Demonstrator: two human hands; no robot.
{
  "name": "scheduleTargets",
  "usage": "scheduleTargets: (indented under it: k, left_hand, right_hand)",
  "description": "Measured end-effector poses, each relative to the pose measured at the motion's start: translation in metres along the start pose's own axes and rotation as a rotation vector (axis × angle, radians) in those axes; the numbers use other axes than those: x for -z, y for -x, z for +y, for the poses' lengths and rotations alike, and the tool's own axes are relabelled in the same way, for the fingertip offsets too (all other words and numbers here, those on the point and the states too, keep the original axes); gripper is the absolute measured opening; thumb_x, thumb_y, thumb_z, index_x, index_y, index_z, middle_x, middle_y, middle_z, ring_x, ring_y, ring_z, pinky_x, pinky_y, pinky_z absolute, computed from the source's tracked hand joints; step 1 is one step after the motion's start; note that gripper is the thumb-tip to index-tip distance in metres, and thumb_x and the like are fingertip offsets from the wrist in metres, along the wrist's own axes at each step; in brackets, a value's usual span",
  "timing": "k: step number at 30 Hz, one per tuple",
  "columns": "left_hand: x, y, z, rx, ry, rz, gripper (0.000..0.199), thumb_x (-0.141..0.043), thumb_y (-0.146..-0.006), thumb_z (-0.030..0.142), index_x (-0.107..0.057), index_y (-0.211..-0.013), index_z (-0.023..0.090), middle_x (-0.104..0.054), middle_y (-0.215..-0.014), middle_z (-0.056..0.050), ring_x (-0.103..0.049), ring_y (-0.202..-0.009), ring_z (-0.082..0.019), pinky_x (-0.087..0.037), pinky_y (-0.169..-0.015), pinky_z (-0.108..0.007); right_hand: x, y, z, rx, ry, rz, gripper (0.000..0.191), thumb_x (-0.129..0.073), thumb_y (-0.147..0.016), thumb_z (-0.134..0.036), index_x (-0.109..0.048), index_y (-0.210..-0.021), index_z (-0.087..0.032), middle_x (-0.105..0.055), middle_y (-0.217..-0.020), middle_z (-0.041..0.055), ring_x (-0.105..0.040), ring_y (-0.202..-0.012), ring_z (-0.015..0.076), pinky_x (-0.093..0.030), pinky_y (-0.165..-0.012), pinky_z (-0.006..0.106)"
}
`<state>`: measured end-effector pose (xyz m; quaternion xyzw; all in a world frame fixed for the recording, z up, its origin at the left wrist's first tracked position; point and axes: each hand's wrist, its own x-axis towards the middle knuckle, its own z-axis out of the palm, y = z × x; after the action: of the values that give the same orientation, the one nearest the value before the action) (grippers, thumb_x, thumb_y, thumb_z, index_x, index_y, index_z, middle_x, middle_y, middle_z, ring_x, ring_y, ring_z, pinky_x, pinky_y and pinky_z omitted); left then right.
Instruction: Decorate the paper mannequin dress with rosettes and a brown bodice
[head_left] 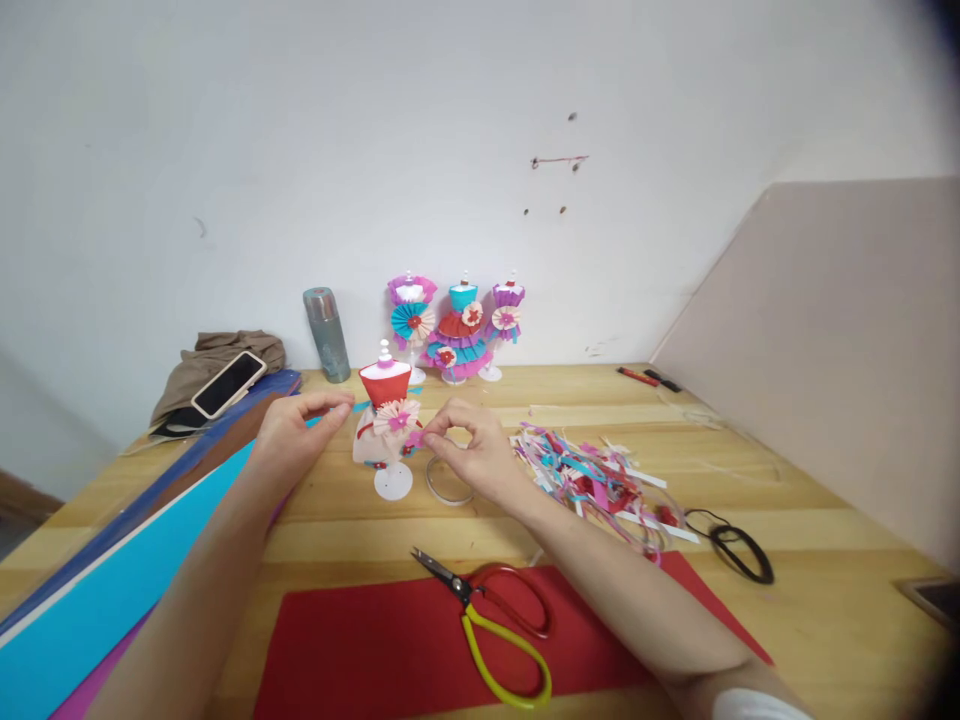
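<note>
A small dress form (pixel 387 385) stands upright between my hands, dressed in a red paper top, a pale skirt and a pleated cream paper flower (pixel 396 418) with a pink centre. My right hand (pixel 476 450) is at its right side, thumb and forefinger pinched on a small pink paper piece (pixel 415 439) at the skirt's edge. Left of the form, my left hand (pixel 304 425) has thumb and fingers pinched together, a little apart from the dress; what they hold, if anything, I cannot make out. Scissors (pixel 469 600) with one red and one yellow handle lie nearer me.
Red paper (pixel 360 650) lies under the scissors. Paper scraps (pixel 592 475) heap at right beside a black cord loop (pixel 741 553); a tape roll (pixel 448 497) is near my right hand. Three dressed forms (pixel 461 325), a flask (pixel 327 335), phone (pixel 229 385) and blue sheets (pixel 127 560) surround.
</note>
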<state>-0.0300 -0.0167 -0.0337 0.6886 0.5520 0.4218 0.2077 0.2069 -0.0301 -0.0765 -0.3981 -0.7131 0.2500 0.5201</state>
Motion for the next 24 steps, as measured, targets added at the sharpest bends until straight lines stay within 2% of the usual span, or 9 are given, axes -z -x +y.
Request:
scheduleTargets:
  k: [7, 11, 13, 15, 17, 19, 24]
  left_hand:
    - [0.0, -0.001, 0.0, 0.003, 0.065, -0.005, 0.036, -0.069, -0.072, 0.047, -0.08, -0.095, 0.022, -0.079, -0.103, -0.008, -0.072, -0.101, -0.031, -0.056, -0.097, -0.045]
    - [0.003, -0.001, 0.0, -0.011, 0.083, 0.042, 0.027, -0.069, -0.073, 0.046, -0.078, -0.08, 0.022, -0.078, -0.104, -0.007, -0.071, -0.101, -0.029, -0.056, -0.099, -0.042]
    - [0.005, -0.001, 0.001, -0.013, 0.074, 0.048, 0.028, -0.068, -0.073, 0.047, -0.077, -0.078, 0.021, -0.078, -0.105, -0.007, -0.071, -0.101, -0.029, -0.055, -0.099, -0.041]
    - [0.005, -0.002, 0.002, 0.009, 0.039, -0.006, 0.037, -0.067, -0.073, 0.051, -0.078, -0.091, 0.02, -0.078, -0.107, -0.009, -0.071, -0.103, -0.031, -0.054, -0.1, -0.043]
    - [0.004, -0.002, 0.002, 0.03, -0.021, -0.117, 0.053, -0.068, -0.072, 0.054, -0.077, -0.108, 0.017, -0.076, -0.116, -0.011, -0.068, -0.11, -0.033, -0.052, -0.103, -0.046]
    - [0.002, -0.003, 0.001, 0.038, -0.091, -0.229, 0.065, -0.07, -0.07, 0.055, -0.071, -0.122, 0.016, -0.07, -0.129, -0.013, -0.063, -0.121, -0.035, -0.048, -0.108, -0.048]
    - [-0.006, -0.005, 0.001, -0.011, -0.085, -0.338, 0.076, -0.071, -0.071, 0.049, -0.059, -0.139, 0.02, -0.06, -0.144, -0.011, -0.056, -0.131, -0.034, -0.043, -0.112, -0.047]
  right_hand:
    - [0.001, 0.001, -0.004, -0.018, -0.006, 0.0, 0.015, -0.066, -0.079, -0.026, -0.064, -0.064, -0.022, -0.068, -0.073, 0.0022, -0.061, -0.073, 0.0173, -0.046, -0.076, 0.033]
    - [0.0, 0.003, -0.003, -0.038, -0.002, -0.038, 0.015, -0.066, -0.079, -0.025, -0.064, -0.064, -0.021, -0.068, -0.072, 0.0017, -0.062, -0.074, 0.0172, -0.046, -0.078, 0.033]
    - [-0.003, 0.003, 0.0, -0.034, -0.009, -0.054, 0.014, -0.066, -0.078, -0.024, -0.065, -0.065, -0.021, -0.067, -0.072, 0.0018, -0.062, -0.074, 0.0172, -0.046, -0.078, 0.033]
    - [-0.006, 0.004, 0.005, -0.033, -0.008, -0.07, 0.013, -0.066, -0.078, -0.022, -0.065, -0.065, -0.02, -0.067, -0.072, 0.0017, -0.062, -0.075, 0.0171, -0.046, -0.077, 0.032]
    - [-0.007, 0.003, 0.009, -0.042, 0.015, -0.092, 0.013, -0.066, -0.079, -0.02, -0.065, -0.065, -0.019, -0.067, -0.073, 0.0017, -0.062, -0.075, 0.0166, -0.045, -0.076, 0.031]
    - [-0.006, 0.001, 0.014, -0.059, 0.05, -0.166, 0.013, -0.066, -0.079, -0.019, -0.065, -0.066, -0.018, -0.068, -0.075, 0.0018, -0.061, -0.074, 0.0154, -0.044, -0.074, 0.029]
    - [0.0, -0.003, 0.029, -0.09, 0.252, -0.56, 0.012, -0.065, -0.077, -0.009, -0.065, -0.066, -0.015, -0.067, -0.07, 0.0012, -0.059, -0.069, 0.0136, -0.04, -0.068, 0.025]
